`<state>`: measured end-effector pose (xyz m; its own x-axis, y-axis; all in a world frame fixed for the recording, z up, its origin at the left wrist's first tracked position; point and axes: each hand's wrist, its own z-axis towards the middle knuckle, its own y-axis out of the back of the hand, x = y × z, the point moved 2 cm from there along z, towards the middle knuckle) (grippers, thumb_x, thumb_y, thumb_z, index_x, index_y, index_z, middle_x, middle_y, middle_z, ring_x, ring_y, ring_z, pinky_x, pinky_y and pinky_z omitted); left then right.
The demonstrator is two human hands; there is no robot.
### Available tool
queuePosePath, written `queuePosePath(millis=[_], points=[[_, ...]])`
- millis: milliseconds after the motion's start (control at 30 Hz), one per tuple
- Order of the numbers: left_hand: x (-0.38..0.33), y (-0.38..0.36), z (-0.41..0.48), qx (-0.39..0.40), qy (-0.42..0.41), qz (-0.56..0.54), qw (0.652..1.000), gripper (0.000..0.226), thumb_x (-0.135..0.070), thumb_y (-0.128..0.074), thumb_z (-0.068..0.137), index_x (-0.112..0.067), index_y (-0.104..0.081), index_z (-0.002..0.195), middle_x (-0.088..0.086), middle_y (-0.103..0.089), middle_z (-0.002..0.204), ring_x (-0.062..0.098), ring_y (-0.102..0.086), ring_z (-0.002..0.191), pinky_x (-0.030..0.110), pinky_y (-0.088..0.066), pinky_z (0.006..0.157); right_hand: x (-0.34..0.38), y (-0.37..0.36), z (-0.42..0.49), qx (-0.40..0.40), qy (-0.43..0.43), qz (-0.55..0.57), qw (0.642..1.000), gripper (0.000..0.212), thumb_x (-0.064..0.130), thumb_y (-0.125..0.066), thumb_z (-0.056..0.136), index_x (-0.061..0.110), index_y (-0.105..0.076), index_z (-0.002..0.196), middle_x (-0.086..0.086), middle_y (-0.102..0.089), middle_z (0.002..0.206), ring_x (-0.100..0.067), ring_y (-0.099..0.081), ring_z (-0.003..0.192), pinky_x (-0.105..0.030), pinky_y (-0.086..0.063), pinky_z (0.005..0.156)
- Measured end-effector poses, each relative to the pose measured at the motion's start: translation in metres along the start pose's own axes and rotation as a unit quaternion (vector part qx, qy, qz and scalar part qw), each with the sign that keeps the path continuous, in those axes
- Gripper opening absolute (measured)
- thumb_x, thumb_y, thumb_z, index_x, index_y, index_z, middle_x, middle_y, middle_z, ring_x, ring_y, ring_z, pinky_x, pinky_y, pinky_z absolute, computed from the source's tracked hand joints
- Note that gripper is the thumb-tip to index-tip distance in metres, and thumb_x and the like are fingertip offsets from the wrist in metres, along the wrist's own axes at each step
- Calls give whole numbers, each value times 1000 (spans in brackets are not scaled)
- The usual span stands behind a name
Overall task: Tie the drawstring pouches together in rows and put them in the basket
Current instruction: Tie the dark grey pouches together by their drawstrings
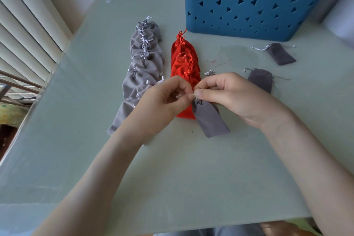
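Right now your left hand and right hand both have fingers curled, pinching the cord at the neck of one dark grey pouch mid-counter. Behind it lie one red row and one pale grey row. Two loose dark pouches lie toward the right edge, and one blue basket stands at the far right corner

Illumination is soft, even daylight entering from my left through the blinds; the tabletop returns a pale sheen along its left and near edges, without hard glare. Shadows are faint and diffuse: only a thin one lies beneath the dark grey pouch pinched by my left grip and right grip. Centre focus is sharp, while wide-angle distortion bows the tabletop edges and splays the basket walls outward.
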<state>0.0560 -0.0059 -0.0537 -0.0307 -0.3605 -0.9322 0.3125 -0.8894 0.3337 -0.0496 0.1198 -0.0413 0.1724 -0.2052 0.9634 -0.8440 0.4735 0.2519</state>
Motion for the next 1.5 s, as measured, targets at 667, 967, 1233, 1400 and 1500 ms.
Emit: queuePosePath(millis=[667, 967, 1233, 1400, 1500], points=[[-10, -7, -13, -223, -311, 310, 870, 14, -9, -52, 94, -4, -61, 84, -4, -54, 86, 19, -43, 75, 16, -32, 76, 7, 0, -1, 0, 84, 77, 994, 14, 5, -61, 88, 16, -63, 80, 5, -65, 66, -8, -55, 61, -15, -46, 59], [-7, -10, -13, -245, -319, 307, 863, 5, -7, -55, 92, -8, -57, 87, -3, -56, 86, 20, -44, 76, 22, -35, 69, 10, -1, -5, -35, 173, -52, 983, 22, 11, -59, 87, 32, -62, 80, 20, -63, 72, 3, -54, 68, -11, -42, 65], [-10, -9, -15, -253, -313, 251, 881, 18, -1, -58, 89, -16, -51, 94, -9, -51, 91, 12, -47, 83, 8, -33, 82, 9, -3, -3, 19, 136, 91, 986, 15, 9, -55, 85, 21, -64, 82, 7, -65, 70, -5, -55, 64, -14, -45, 60], [-9, -10, -15, -249, -305, 240, 887, 14, -4, -56, 90, -17, -51, 95, -9, -52, 92, 12, -49, 83, 9, -35, 80, 8, -2, -1, 4, 130, 95, 987, 13, 12, -63, 82, 23, -66, 77, 4, -65, 66, -6, -55, 58, -15, -44, 57], [-7, -11, -13, -243, -302, 251, 887, 10, -7, -56, 91, -15, -52, 96, -9, -52, 93, 14, -49, 82, 9, -34, 81, 10, 0, -2, -20, 135, 61, 989, 17, 8, -65, 85, 23, -64, 76, 9, -65, 64, 0, -55, 57, -12, -43, 56]])
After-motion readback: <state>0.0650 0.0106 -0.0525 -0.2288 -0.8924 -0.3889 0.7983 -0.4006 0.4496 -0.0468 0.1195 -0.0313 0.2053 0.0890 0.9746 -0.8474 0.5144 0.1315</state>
